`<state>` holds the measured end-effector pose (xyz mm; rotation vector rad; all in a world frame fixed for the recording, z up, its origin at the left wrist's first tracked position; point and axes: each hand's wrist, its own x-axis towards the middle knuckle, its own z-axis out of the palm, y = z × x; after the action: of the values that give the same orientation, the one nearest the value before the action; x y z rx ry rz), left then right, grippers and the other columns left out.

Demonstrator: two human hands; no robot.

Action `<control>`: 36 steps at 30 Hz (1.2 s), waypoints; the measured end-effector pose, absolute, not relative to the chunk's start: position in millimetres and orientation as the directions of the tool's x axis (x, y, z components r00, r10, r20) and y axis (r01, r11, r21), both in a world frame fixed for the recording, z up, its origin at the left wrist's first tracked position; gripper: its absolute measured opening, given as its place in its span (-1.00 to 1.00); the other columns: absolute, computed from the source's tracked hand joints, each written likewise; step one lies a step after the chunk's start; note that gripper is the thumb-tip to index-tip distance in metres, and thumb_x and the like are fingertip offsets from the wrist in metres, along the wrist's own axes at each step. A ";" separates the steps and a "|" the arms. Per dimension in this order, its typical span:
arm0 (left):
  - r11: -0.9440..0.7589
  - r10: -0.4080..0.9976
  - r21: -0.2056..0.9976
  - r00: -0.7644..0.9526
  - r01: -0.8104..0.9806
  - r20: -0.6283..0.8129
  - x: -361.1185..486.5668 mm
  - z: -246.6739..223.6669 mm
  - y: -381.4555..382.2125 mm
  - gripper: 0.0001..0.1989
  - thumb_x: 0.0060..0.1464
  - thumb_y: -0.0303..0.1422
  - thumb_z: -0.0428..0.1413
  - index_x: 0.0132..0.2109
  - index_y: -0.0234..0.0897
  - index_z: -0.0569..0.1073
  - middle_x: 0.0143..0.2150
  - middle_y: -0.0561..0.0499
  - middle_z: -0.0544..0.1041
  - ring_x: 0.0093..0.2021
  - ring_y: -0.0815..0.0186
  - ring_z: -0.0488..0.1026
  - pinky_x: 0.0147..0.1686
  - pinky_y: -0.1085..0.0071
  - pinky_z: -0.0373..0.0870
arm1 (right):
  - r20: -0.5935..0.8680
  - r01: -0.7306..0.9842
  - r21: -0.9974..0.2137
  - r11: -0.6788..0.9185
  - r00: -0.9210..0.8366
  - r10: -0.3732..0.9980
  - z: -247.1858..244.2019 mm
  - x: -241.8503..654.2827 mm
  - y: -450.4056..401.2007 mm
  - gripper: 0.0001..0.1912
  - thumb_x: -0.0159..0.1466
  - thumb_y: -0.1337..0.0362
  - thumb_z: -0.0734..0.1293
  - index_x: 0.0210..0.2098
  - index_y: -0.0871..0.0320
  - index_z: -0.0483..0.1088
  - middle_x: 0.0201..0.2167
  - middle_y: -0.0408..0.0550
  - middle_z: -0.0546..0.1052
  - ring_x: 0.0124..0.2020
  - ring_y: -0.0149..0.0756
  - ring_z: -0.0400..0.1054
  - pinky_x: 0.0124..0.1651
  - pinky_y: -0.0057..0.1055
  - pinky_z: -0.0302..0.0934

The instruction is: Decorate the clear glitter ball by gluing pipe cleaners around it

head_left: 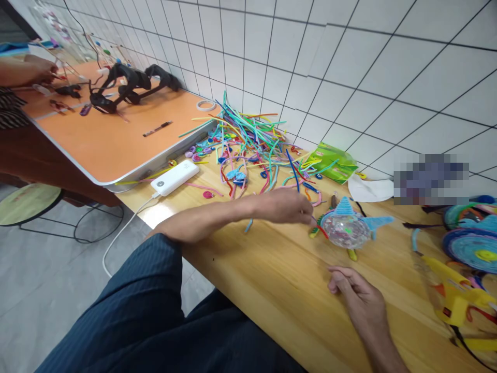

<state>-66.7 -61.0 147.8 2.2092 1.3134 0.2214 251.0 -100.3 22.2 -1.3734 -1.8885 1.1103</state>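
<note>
My left hand (293, 207) reaches across the table, its fingers pinched on a short red pipe cleaner (322, 230). The free end of the red piece meets the left side of a fish-shaped craft (347, 230). This craft has a clear, shiny round body, light blue pipe-cleaner fins on top and at the right, and yellow-green pieces below. Nearer to me, my right hand (359, 295) is over the table with its fingers curled closed; nothing shows in it. A gap separates it from the craft.
Loose pipe cleaners (252, 134) heap against the tiled wall, beside a green packet (334, 161). A white power bank (174, 177) trails a cable. At right are a yellow glue gun (452, 295) and a coiled blue disc (471, 248). Another person's hand (41, 70) works at the orange table (128, 147).
</note>
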 end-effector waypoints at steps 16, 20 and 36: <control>0.183 0.933 0.168 -0.117 0.969 -0.341 -278.4 121.9 -66.4 -0.87 0.14 -0.40 0.35 -0.19 -0.39 0.65 -0.37 0.08 0.56 -0.22 0.33 0.42 -0.09 0.45 0.28 | -0.040 0.496 -0.844 0.205 -0.439 0.898 32.8 229.5 -109.6 -0.54 0.31 -0.18 0.42 -0.33 0.09 0.68 -0.57 -0.08 0.62 -0.54 -0.24 0.55 -0.42 -0.43 0.52; 0.220 0.940 0.290 -0.123 0.931 -0.318 -282.0 117.2 -67.3 -0.89 0.21 -0.49 0.20 -0.22 -0.43 0.64 -0.47 0.12 0.52 -0.34 0.43 0.34 -0.20 0.52 0.26 | -0.054 0.502 -0.845 0.185 -0.425 0.904 30.7 228.0 -109.3 -0.54 0.30 -0.18 0.43 -0.33 0.09 0.69 -0.57 -0.08 0.61 -0.54 -0.24 0.54 -0.43 -0.43 0.51; 0.185 0.933 0.565 -0.324 0.804 0.156 -270.1 145.3 -36.9 -0.73 0.30 -0.24 0.17 -0.06 -0.32 0.66 -0.25 -0.03 0.68 -0.30 0.34 0.51 -0.25 0.44 0.35 | -0.033 0.525 -0.822 0.220 -0.429 0.903 20.9 230.7 -108.3 -0.45 0.31 -0.28 0.40 -0.33 0.08 0.67 -0.56 -0.07 0.61 -0.54 -0.23 0.53 -0.41 -0.42 0.51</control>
<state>-270.1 -36.9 145.3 1.6744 2.2342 0.8413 230.7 -108.3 20.9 -1.3154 -2.0419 1.0977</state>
